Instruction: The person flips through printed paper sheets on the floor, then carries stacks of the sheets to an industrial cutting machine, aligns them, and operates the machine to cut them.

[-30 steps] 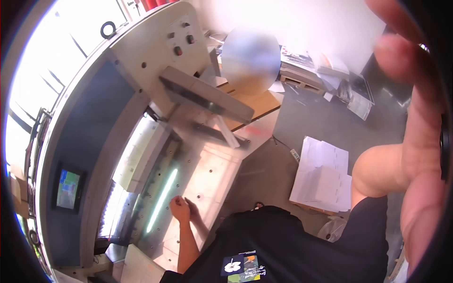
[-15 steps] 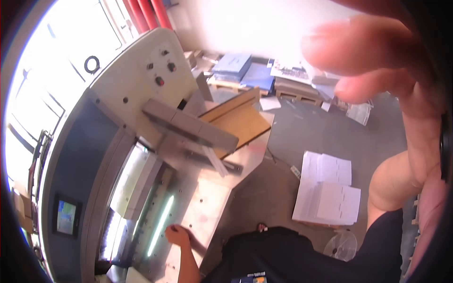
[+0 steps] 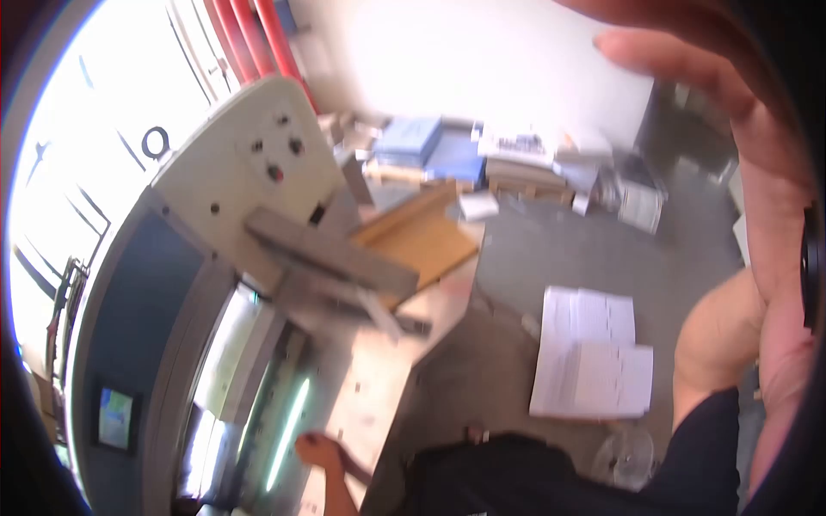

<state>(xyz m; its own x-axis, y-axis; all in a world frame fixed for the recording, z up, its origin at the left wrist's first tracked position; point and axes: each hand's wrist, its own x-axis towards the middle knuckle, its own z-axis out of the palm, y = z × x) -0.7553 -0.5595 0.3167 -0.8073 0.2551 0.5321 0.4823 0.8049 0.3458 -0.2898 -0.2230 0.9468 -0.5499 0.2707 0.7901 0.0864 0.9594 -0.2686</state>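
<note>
Fingers (image 3: 303,444) of the left hand (image 3: 320,451) are seen curled beside a lit strip (image 3: 288,436), grip unclear; grasping would require opening. Right hand (image 3: 761,142) is raised, grip unclear.

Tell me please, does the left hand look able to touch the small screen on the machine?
Probably yes, with a stretch. The left hand is over the table, and nothing seems to stand between it and the screen, though depth is hard to judge.

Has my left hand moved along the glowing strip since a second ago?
No, not noticeably: your left hand still sits beside the same part of the glowing strip.
</note>
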